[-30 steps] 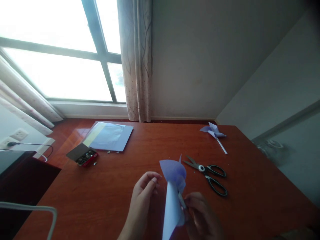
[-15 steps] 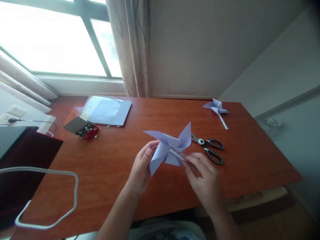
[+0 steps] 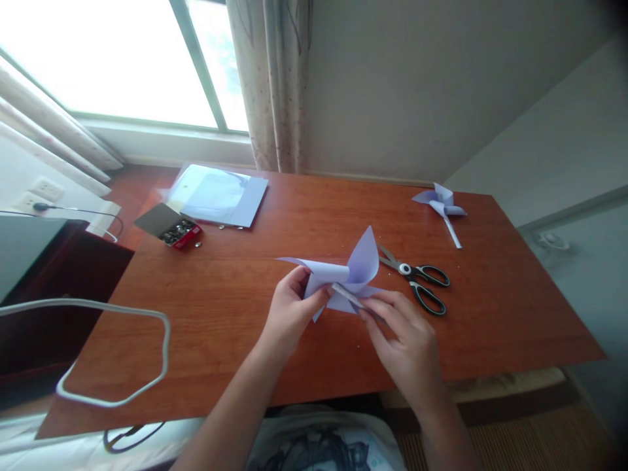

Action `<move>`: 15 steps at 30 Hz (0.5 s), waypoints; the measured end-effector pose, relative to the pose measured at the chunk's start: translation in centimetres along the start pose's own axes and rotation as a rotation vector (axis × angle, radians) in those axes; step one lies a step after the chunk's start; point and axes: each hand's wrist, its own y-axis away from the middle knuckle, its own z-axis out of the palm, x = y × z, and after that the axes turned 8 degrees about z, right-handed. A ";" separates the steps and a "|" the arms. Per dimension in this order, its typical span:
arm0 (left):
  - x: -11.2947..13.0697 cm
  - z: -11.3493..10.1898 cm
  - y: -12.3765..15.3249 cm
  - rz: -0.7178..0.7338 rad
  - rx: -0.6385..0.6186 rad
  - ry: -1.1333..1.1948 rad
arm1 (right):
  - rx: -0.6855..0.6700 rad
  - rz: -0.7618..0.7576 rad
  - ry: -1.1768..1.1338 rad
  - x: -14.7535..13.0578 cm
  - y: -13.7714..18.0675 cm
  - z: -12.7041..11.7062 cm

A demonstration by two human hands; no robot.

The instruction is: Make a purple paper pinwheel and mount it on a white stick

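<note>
A light purple paper pinwheel [image 3: 364, 258] is held above the table between both hands. My left hand [image 3: 293, 304] pinches it on the left, the thumb pressed near the centre where the stick's end lies. My right hand [image 3: 405, 333] is closed on the white paper stick [image 3: 346, 296], which runs from the pinwheel's middle into the fingers. The left fingertips are partly hidden behind the paper. Scissors [image 3: 415, 271] with black handles lie spread on the table just beyond my right hand.
Another paper pinwheel [image 3: 443, 203] lies at the back right of the table [image 3: 510, 307]. At the left stand an opened red box [image 3: 181, 233] of small metal pieces and a stack of sheets [image 3: 220, 196]. A white cable [image 3: 165, 353] loops over the left edge.
My left thumb has moved in from the pinwheel's edge to its centre, and the left blade is now folded under the hand. The view has shifted slightly.
</note>
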 end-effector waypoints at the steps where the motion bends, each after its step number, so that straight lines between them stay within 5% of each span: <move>1: 0.1 0.0 0.0 0.017 0.001 -0.007 | -0.005 0.004 -0.011 0.0 0.0 0.0; 7: 0.1 0.0 0.1 0.142 0.014 -0.076 | -0.014 0.035 -0.035 -0.3 0.1 0.1; 15: -0.6 -0.2 0.0 0.107 0.112 -0.066 | 0.023 0.005 -0.021 -1.4 0.6 0.5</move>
